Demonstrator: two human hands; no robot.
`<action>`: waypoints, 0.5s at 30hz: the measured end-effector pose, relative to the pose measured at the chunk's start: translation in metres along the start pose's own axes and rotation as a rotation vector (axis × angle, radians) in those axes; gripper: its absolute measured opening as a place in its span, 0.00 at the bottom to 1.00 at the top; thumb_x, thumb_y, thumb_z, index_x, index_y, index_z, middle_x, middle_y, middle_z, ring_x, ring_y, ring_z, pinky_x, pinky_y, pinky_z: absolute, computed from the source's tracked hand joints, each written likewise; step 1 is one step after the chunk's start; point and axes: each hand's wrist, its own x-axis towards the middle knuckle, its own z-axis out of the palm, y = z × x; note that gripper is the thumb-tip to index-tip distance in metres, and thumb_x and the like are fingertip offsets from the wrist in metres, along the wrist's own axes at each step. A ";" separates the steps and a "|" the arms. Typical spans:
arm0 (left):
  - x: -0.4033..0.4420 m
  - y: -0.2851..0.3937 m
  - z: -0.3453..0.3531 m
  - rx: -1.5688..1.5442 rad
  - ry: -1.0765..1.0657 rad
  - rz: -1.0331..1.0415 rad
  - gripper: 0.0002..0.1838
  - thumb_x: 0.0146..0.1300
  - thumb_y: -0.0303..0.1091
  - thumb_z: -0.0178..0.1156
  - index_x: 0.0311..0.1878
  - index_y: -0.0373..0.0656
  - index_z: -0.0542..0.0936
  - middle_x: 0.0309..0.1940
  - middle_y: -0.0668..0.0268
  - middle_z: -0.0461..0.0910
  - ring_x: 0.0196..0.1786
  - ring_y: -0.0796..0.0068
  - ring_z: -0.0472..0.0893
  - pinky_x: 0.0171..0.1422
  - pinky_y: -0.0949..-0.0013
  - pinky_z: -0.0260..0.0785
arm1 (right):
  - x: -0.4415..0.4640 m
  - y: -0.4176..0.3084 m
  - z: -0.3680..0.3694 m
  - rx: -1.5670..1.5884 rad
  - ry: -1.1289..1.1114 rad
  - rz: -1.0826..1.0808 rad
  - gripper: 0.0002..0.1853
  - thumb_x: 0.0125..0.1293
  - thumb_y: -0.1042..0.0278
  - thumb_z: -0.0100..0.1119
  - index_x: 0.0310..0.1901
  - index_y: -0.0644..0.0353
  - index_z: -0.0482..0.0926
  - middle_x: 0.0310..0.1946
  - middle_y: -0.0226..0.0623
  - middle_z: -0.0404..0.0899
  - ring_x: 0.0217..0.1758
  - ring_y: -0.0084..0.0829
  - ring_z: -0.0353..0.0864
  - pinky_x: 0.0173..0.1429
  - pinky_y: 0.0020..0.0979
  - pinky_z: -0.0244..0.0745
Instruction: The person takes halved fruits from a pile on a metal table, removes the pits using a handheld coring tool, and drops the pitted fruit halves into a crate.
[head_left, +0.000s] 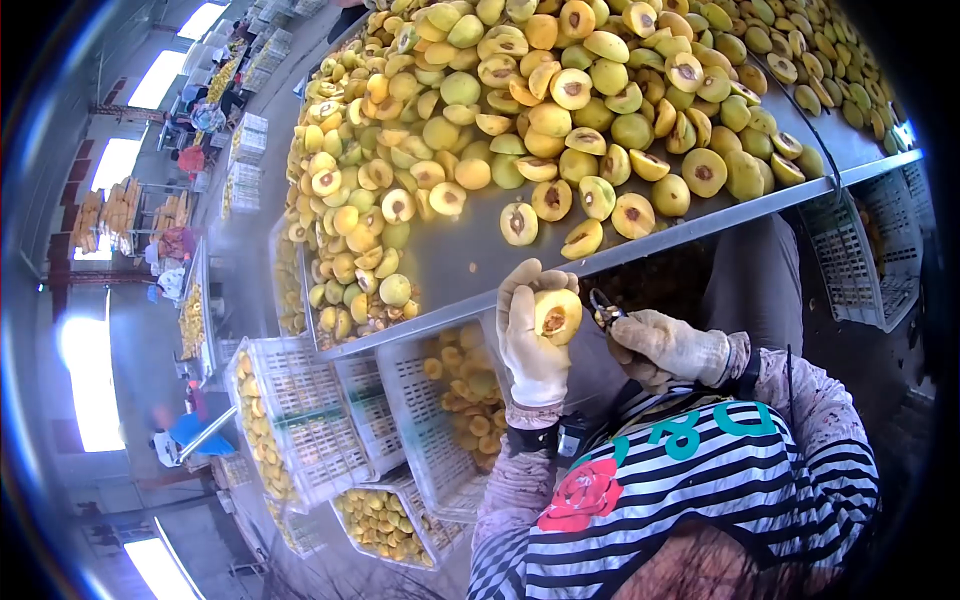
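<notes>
Left hand (535,335): grip curled round 1 cut stone fruit (557,317), brown centre showing. Right hand (665,345): grip pinching hand tool (601,306) just beside it. Metal surface (458,240) nearby, heaped with fruit halves (571,89).

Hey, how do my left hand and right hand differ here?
Your left hand cups a cut fruit half, while your right hand holds a small dark tool. The left hand has its fingers extended; the right hand is curled more tightly. Both wear pale gloves.

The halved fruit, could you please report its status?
Left hand holds halved fruit, cut face showing. Right hand grips small tool close by. Nothing seen between them.
</notes>
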 end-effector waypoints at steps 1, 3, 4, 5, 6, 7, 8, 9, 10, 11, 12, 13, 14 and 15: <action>-0.003 -0.001 0.007 0.056 0.003 0.036 0.15 0.78 0.34 0.45 0.57 0.38 0.76 0.41 0.57 0.83 0.47 0.60 0.84 0.55 0.60 0.78 | 0.000 0.000 0.005 -0.082 0.074 -0.047 0.24 0.76 0.42 0.51 0.31 0.56 0.72 0.17 0.26 0.66 0.15 0.20 0.60 0.19 0.23 0.56; -0.008 -0.001 0.025 0.134 -0.003 0.014 0.15 0.77 0.34 0.44 0.57 0.37 0.76 0.41 0.55 0.84 0.48 0.60 0.84 0.55 0.63 0.78 | 0.001 0.003 0.007 -0.544 0.208 -0.240 0.24 0.74 0.42 0.54 0.39 0.60 0.79 0.24 0.36 0.77 0.25 0.33 0.76 0.32 0.33 0.72; -0.009 -0.003 0.027 0.113 -0.048 -0.027 0.15 0.77 0.33 0.44 0.57 0.37 0.76 0.41 0.55 0.84 0.48 0.60 0.84 0.55 0.62 0.78 | 0.001 0.003 0.005 -0.733 0.293 -0.276 0.25 0.74 0.42 0.54 0.43 0.61 0.81 0.27 0.40 0.81 0.29 0.38 0.80 0.37 0.37 0.76; -0.008 -0.004 0.027 0.093 -0.090 -0.066 0.15 0.77 0.33 0.44 0.57 0.37 0.76 0.41 0.55 0.84 0.47 0.60 0.84 0.55 0.62 0.78 | -0.001 0.008 -0.004 -0.802 0.233 -0.188 0.26 0.73 0.41 0.55 0.46 0.61 0.81 0.32 0.45 0.84 0.36 0.46 0.83 0.46 0.42 0.77; -0.008 -0.005 0.027 0.073 -0.122 -0.101 0.15 0.77 0.33 0.44 0.57 0.37 0.76 0.41 0.55 0.84 0.47 0.60 0.84 0.55 0.61 0.78 | -0.009 0.005 -0.015 -0.745 0.081 -0.190 0.27 0.72 0.40 0.55 0.46 0.61 0.82 0.32 0.47 0.84 0.39 0.47 0.84 0.48 0.41 0.77; -0.007 -0.005 0.029 0.031 -0.129 -0.123 0.15 0.77 0.33 0.45 0.57 0.36 0.76 0.40 0.54 0.84 0.46 0.58 0.84 0.54 0.59 0.79 | -0.019 -0.004 -0.020 -0.861 0.021 -0.098 0.27 0.72 0.40 0.55 0.46 0.61 0.82 0.32 0.47 0.84 0.39 0.46 0.84 0.48 0.41 0.77; -0.008 -0.006 0.028 0.116 -0.131 -0.081 0.15 0.77 0.33 0.45 0.57 0.36 0.76 0.40 0.53 0.84 0.46 0.58 0.84 0.54 0.59 0.79 | -0.028 -0.011 -0.024 -0.977 -0.040 -0.006 0.27 0.72 0.40 0.56 0.46 0.61 0.82 0.32 0.46 0.84 0.39 0.45 0.84 0.49 0.42 0.77; -0.007 -0.008 0.025 0.203 -0.139 -0.041 0.15 0.77 0.33 0.45 0.57 0.35 0.76 0.40 0.53 0.84 0.45 0.57 0.84 0.54 0.58 0.79 | -0.032 -0.007 -0.024 -0.889 0.035 -0.193 0.27 0.72 0.40 0.57 0.45 0.62 0.82 0.31 0.45 0.83 0.37 0.42 0.83 0.47 0.40 0.77; -0.005 -0.005 0.025 0.141 -0.118 -0.094 0.15 0.77 0.33 0.46 0.57 0.35 0.76 0.40 0.53 0.84 0.45 0.57 0.85 0.54 0.58 0.79 | -0.031 -0.007 -0.026 -0.800 0.110 -0.218 0.26 0.72 0.42 0.58 0.44 0.63 0.82 0.30 0.43 0.82 0.35 0.38 0.81 0.45 0.39 0.76; -0.003 -0.002 0.026 0.079 -0.094 -0.146 0.15 0.77 0.33 0.46 0.56 0.34 0.77 0.40 0.53 0.84 0.45 0.57 0.85 0.55 0.58 0.79 | -0.035 -0.010 -0.026 -0.728 0.152 -0.198 0.25 0.73 0.43 0.57 0.44 0.63 0.81 0.29 0.41 0.81 0.34 0.36 0.80 0.44 0.38 0.76; -0.003 0.002 0.017 0.125 -0.143 -0.109 0.15 0.77 0.34 0.46 0.57 0.35 0.76 0.40 0.52 0.84 0.45 0.57 0.85 0.54 0.58 0.79 | -0.040 -0.016 -0.022 -0.655 0.187 -0.178 0.24 0.73 0.44 0.57 0.44 0.63 0.81 0.29 0.40 0.81 0.33 0.34 0.79 0.43 0.37 0.75; -0.002 0.015 0.003 0.241 -0.217 -0.127 0.16 0.76 0.36 0.48 0.56 0.36 0.78 0.40 0.54 0.85 0.45 0.59 0.85 0.54 0.60 0.79 | -0.040 -0.014 -0.024 -0.635 0.180 -0.181 0.24 0.73 0.44 0.56 0.43 0.62 0.81 0.28 0.38 0.80 0.32 0.32 0.78 0.42 0.36 0.75; 0.000 0.034 -0.011 0.358 -0.292 -0.143 0.17 0.76 0.38 0.50 0.56 0.36 0.79 0.40 0.55 0.86 0.46 0.61 0.86 0.54 0.62 0.79 | -0.042 -0.010 -0.028 -0.616 0.175 -0.187 0.23 0.74 0.45 0.56 0.43 0.62 0.81 0.27 0.36 0.79 0.31 0.30 0.76 0.40 0.35 0.74; 0.002 0.056 -0.029 0.835 -0.325 -0.192 0.18 0.74 0.40 0.53 0.53 0.36 0.82 0.40 0.56 0.87 0.46 0.63 0.86 0.53 0.64 0.78 | -0.043 -0.007 -0.033 -0.601 0.174 -0.194 0.23 0.74 0.45 0.56 0.42 0.62 0.80 0.27 0.34 0.78 0.30 0.28 0.75 0.39 0.33 0.74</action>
